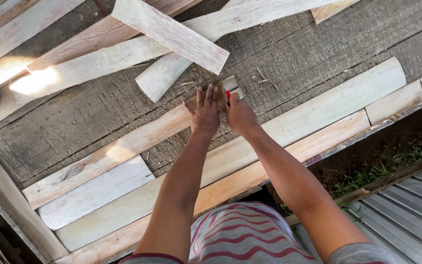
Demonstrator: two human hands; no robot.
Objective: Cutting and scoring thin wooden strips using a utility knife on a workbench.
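Two bare hands meet at the far end of a long wooden slat that lies on a rough plank floor. Left hand: fingers spread flat, pressing the slat end down. Right hand: fingers closed around a small red pen, tip at the slat end, just beside the left fingertips. Several more pale slats lie parallel, near the person. Loose boards are piled beyond the hands. Corrugated metal sheet shows below at right.
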